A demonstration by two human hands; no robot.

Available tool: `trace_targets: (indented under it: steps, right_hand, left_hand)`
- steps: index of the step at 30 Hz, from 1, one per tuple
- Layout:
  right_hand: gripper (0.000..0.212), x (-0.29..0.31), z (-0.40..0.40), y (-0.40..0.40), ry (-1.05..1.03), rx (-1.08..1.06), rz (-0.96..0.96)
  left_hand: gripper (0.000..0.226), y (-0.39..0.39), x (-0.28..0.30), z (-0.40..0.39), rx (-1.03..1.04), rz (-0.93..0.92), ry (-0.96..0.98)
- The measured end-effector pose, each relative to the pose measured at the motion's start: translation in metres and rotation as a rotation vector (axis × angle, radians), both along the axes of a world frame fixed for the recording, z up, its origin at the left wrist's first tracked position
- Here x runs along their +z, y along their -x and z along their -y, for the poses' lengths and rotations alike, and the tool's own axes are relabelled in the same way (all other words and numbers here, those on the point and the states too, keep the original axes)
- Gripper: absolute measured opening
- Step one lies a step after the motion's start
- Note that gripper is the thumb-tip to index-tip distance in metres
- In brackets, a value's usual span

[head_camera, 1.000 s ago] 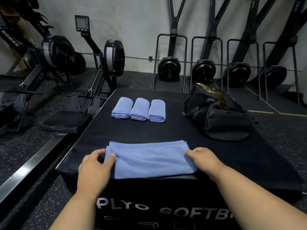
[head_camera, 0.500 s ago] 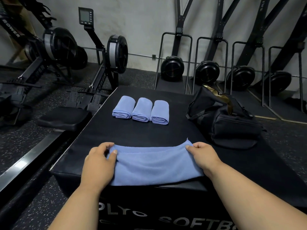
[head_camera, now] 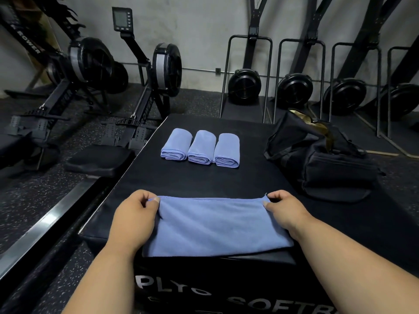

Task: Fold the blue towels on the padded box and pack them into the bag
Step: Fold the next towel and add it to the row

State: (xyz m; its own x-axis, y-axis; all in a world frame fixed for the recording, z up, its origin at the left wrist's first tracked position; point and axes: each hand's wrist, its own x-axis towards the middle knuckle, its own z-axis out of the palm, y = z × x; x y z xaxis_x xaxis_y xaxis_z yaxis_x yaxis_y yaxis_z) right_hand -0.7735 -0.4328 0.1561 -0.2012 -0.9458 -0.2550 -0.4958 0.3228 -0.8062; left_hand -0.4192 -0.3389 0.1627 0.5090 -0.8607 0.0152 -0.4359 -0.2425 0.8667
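Left hand (head_camera: 133, 214) and right hand (head_camera: 283, 209) pinching blue towel (head_camera: 217, 227) far corners, near padded box (head_camera: 226, 180) front edge

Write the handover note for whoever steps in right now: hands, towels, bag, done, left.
Left hand pinches the far left corner of the flat towel; right hand pinches its far right corner.
That towel lies at the near edge of the padded box, partly folded.
Three folded towels sit side by side farther back.
The bag sits open to the right; no towel shows in it.
Left: finish this fold, pack all four.
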Motion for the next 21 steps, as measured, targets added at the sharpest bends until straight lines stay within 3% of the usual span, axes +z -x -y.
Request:
trace_targets:
  steps: [6, 9, 17, 21]
  right_hand:
    - [0.007, 0.001, 0.004, -0.004, -0.024, 0.011, -0.073]
    - [0.007, 0.0, 0.004, -0.005, -0.013, -0.02, -0.074]
    - [0.023, -0.005, 0.003, -0.008, 0.026, -0.143, 0.06]
    - [0.02, -0.004, 0.006, -0.008, -0.014, -0.139, 0.097]
  left_hand:
    - [0.023, 0.002, -0.004, 0.01, 0.021, -0.026, -0.071]
    - [0.014, 0.0, -0.007, 0.015, 0.068, -0.003, -0.084]
    - [0.001, 0.002, -0.012, 0.021, 0.084, 0.037, -0.064]
    - [0.013, -0.001, -0.015, 0.021, 0.055, 0.07, -0.082]
